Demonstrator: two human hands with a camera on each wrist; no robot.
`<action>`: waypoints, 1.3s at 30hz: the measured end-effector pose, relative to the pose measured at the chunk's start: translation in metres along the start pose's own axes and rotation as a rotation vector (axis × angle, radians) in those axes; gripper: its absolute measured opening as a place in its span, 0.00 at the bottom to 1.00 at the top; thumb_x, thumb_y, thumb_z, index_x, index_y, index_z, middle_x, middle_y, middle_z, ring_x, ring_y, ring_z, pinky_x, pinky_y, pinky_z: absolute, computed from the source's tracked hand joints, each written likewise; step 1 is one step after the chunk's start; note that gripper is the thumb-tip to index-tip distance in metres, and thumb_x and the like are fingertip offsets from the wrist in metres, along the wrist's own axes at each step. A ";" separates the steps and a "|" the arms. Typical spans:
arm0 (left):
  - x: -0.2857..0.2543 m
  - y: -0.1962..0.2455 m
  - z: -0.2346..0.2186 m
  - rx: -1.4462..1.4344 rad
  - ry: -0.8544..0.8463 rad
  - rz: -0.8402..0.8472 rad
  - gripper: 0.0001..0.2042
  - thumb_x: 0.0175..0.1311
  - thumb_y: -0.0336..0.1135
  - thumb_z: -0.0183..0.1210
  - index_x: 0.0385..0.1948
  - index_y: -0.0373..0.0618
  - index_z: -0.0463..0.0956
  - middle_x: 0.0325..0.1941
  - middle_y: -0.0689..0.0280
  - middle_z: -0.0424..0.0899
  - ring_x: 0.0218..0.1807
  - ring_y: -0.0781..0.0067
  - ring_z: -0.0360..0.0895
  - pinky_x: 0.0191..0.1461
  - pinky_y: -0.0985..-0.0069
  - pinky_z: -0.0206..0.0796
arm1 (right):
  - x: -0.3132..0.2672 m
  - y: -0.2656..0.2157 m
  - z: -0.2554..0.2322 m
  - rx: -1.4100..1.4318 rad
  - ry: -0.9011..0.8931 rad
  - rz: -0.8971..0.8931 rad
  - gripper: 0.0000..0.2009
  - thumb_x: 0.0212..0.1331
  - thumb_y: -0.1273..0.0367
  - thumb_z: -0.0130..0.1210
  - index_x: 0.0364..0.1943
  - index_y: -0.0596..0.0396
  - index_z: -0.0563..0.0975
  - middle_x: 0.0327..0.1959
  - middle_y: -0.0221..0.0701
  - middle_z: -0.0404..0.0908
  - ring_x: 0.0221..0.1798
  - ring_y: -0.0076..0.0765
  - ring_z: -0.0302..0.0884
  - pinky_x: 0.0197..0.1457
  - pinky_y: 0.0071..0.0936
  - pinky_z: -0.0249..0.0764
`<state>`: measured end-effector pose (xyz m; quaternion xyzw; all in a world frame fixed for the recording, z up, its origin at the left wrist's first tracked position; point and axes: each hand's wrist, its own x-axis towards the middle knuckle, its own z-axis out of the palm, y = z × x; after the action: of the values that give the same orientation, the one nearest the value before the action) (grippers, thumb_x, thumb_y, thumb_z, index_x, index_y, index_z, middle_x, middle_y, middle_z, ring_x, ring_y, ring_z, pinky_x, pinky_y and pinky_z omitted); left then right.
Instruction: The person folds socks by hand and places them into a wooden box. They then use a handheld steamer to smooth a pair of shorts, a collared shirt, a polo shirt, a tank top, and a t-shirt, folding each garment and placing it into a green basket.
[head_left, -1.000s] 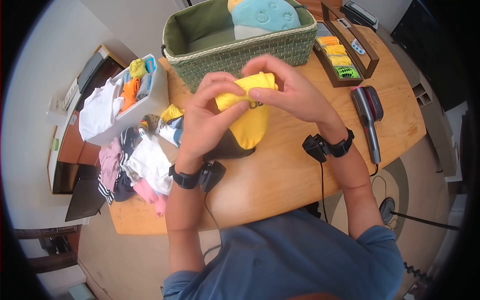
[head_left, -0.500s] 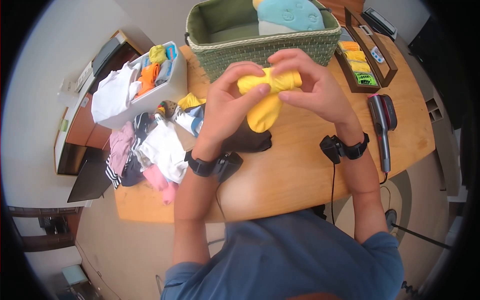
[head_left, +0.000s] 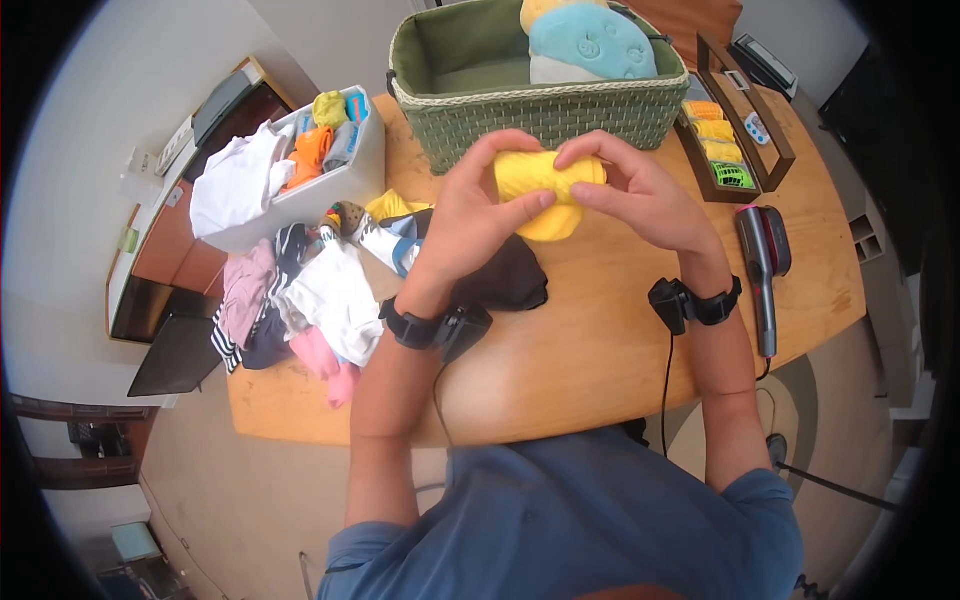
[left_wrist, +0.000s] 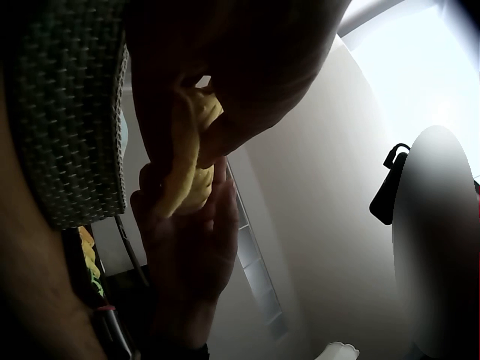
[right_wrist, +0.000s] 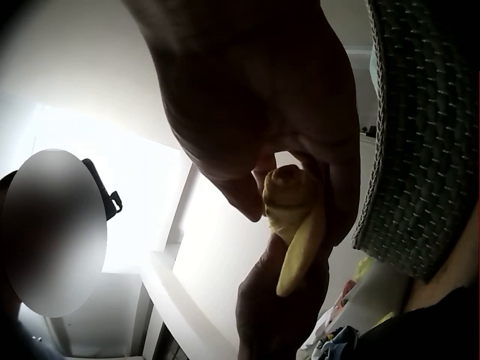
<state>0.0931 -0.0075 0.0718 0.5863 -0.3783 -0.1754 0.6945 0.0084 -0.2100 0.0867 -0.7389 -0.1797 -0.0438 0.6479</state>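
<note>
A yellow sock [head_left: 540, 180], rolled into a thick bundle with a short rounded flap hanging below, is held up over the table between both hands. My left hand [head_left: 472, 215] grips its left end, thumb on the near side and fingers behind. My right hand [head_left: 650, 200] pinches the right end in the same way. From the right wrist view, the coiled end of the sock [right_wrist: 289, 199] shows between thumb and fingers, with the flap pointing down. Black cloth [head_left: 510, 275] lies on the table just below the hands.
A green woven basket [head_left: 540, 120] with a blue plush toy [head_left: 590, 45] stands behind the hands. To the left are a white bin [head_left: 350, 165] of clothes and a loose clothes pile [head_left: 340, 300]. Rightward lie an open brown box [head_left: 715, 190] of rolled pieces and a corded hair brush [head_left: 762, 280].
The sock's long hanging part has been rolled up into the bundle, leaving a short flap. Both hands have shifted right in the head view, partly with the camera's own movement.
</note>
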 end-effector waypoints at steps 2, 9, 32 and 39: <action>0.001 -0.007 0.000 0.089 -0.042 0.034 0.24 0.57 0.22 0.66 0.56 0.41 0.68 0.51 0.66 0.76 0.53 0.76 0.76 0.57 0.76 0.71 | -0.002 0.004 -0.001 -0.039 0.011 0.058 0.20 0.63 0.72 0.57 0.58 0.54 0.69 0.48 0.29 0.74 0.48 0.22 0.72 0.51 0.23 0.71; 0.001 -0.030 0.013 0.392 -0.101 0.025 0.29 0.55 0.24 0.67 0.59 0.40 0.65 0.53 0.63 0.73 0.52 0.75 0.77 0.54 0.77 0.72 | -0.008 0.002 -0.013 -0.619 -0.135 0.114 0.23 0.57 0.73 0.59 0.58 0.58 0.69 0.48 0.41 0.76 0.53 0.40 0.75 0.56 0.33 0.71; 0.005 -0.102 0.022 0.252 -0.126 -0.169 0.18 0.66 0.30 0.60 0.56 0.39 0.69 0.44 0.67 0.78 0.39 0.79 0.78 0.45 0.78 0.72 | 0.033 0.108 -0.313 -1.467 0.526 0.294 0.13 0.59 0.73 0.49 0.47 0.63 0.69 0.46 0.53 0.77 0.53 0.61 0.72 0.56 0.46 0.69; 0.005 -0.103 0.022 0.234 -0.146 -0.217 0.17 0.66 0.30 0.60 0.55 0.40 0.71 0.42 0.68 0.78 0.40 0.81 0.77 0.45 0.80 0.70 | 0.042 0.144 -0.333 -1.511 0.356 0.362 0.16 0.59 0.73 0.53 0.52 0.61 0.72 0.52 0.51 0.78 0.57 0.58 0.74 0.59 0.45 0.71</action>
<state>0.1013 -0.0516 -0.0239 0.6862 -0.3801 -0.2464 0.5691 0.1494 -0.5389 0.0158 -0.9778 0.1278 -0.1653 -0.0123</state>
